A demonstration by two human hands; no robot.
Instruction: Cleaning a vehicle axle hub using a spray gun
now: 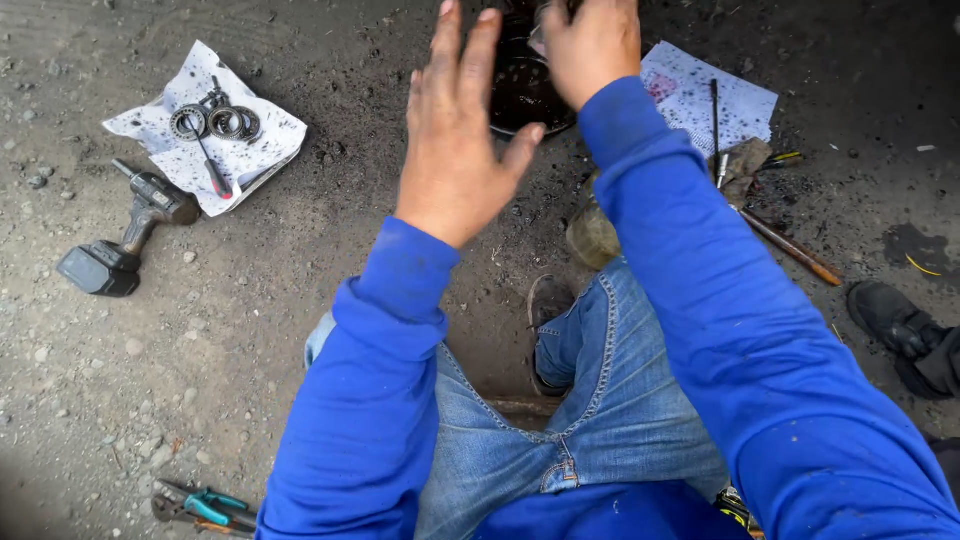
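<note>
My left hand is raised flat with fingers spread, holding nothing, just left of a dark greasy round part on the ground. My right hand is curled over the top of that part, fingers closed around a small metal piece at the frame's upper edge; what the piece is stays unclear. Both arms wear blue sleeves. I sit on dirty ground in blue jeans.
A white sheet at left carries two bearing rings and a red-handled screwdriver. A cordless impact driver lies beside it. Pliers lie bottom left. Another sheet, rods and a rag sit at right; someone's black shoe at far right.
</note>
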